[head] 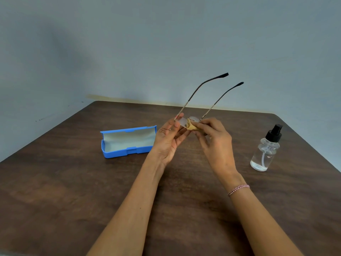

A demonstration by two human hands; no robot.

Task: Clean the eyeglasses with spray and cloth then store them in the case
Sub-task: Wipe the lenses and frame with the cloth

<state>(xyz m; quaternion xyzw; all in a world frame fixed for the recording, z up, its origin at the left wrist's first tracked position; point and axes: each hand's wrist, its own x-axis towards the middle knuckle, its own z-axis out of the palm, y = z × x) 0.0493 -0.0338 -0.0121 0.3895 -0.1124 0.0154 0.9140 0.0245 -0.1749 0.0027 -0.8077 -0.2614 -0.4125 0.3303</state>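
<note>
Thin metal-framed eyeglasses (195, 93) are held above the table, their two dark-tipped arms unfolded and pointing up and away from me. My left hand (168, 138) pinches the frame at its left lens edge. My right hand (215, 139) presses a small tan cloth (191, 126) against a lens near the bridge. The blue case (127, 142) lies open on the table to the left of my hands, pale lining showing, nothing inside. A clear spray bottle (264, 150) with a black pump top stands upright at the right.
All of this is over a dark brown wooden table (73, 191) with rounded far corners, set against a plain grey-blue wall. A braided bracelet (239, 189) circles my right wrist.
</note>
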